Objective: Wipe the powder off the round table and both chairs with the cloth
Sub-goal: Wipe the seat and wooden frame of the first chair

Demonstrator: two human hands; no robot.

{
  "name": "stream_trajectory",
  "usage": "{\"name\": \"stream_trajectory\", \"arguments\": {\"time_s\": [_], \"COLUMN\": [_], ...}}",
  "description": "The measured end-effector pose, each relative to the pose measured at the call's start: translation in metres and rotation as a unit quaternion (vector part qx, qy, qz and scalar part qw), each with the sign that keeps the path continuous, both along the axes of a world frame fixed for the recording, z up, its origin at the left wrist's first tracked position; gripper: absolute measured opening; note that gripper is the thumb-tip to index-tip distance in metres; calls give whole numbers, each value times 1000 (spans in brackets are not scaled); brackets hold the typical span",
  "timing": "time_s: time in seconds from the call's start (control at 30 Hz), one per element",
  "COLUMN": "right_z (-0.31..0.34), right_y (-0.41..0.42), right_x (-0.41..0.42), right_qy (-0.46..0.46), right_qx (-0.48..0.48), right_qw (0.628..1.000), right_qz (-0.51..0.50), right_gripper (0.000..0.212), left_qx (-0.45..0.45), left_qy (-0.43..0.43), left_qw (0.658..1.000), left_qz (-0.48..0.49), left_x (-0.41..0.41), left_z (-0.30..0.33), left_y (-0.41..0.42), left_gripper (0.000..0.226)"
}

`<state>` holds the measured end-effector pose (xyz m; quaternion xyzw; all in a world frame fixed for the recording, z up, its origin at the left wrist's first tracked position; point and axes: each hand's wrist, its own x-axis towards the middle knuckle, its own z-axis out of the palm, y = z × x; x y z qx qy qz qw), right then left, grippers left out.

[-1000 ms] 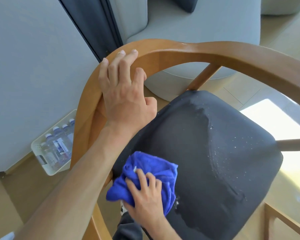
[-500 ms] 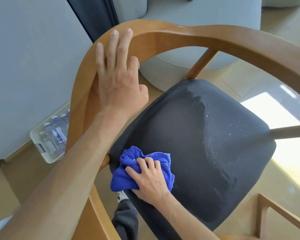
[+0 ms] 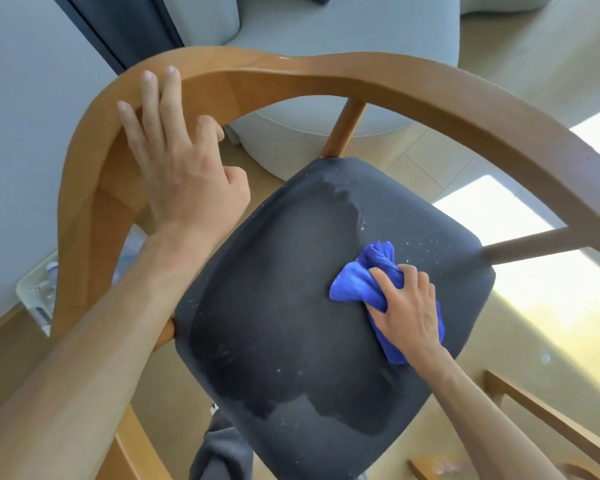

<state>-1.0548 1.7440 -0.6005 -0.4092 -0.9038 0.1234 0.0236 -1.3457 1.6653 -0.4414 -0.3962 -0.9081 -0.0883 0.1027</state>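
A wooden chair with a curved backrest (image 3: 378, 77) and a dark padded seat (image 3: 291, 306) fills the view. White powder specks dot the seat (image 3: 426, 247) near its right corner and a few lie near the front. My right hand (image 3: 407, 306) grips a bunched blue cloth (image 3: 361, 282) and presses it on the right part of the seat. My left hand (image 3: 177, 161) rests with straight fingers on the left curve of the backrest. The round table is out of view.
A grey upholstered seat (image 3: 326, 36) stands behind the chair. A white basket of bottles (image 3: 37, 292) sits on the floor at the left by a grey wall. Another wooden frame (image 3: 551, 424) shows at the lower right. Sunlit floor lies to the right.
My right hand has swept the blue cloth from the seat's front left corner across to its right side. My left hand stays on the backrest.
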Motion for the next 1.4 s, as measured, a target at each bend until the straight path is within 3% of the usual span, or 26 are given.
{"name": "stream_trajectory", "arguments": {"time_s": [0.17,0.3,0.47,0.7,0.93,1.13,1.27,1.33,1.4], "right_z": [7,4,-5,-12,-14,-9,4,6,1], "right_y": [64,69,56,58,32,-20,-78,-105,-109], "right_x": [60,59,27,-31,-151,-201,-221,-222,-216], "right_qy": [-26,15,39,1,-32,-59,34,94,48], "right_qx": [-5,-58,-46,-52,-65,-39,-36,-103,-146], "right_qw": [981,946,924,907,959,986,998,990,981], "right_qz": [-192,-319,-377,-417,-275,-153,-43,21,117], "right_gripper": [38,39,44,56,58,51,32,36,42], "left_qx": [14,-42,-139,-170,-150,-107,-70,-58,-53], "left_qy": [-56,-154,-246,-278,-288,-288,-287,-282,-282], "left_qw": [996,984,955,943,945,951,955,957,957], "left_qz": [-64,-84,-90,-63,-27,11,30,34,39], "left_x": [28,53,78,73,40,11,8,10,12], "left_z": [-16,-47,-88,-107,-100,-90,-82,-78,-76], "left_y": [20,22,-1,-20,-34,-43,-43,-42,-41], "left_gripper": [30,37,49,59,59,57,60,63,65]}}
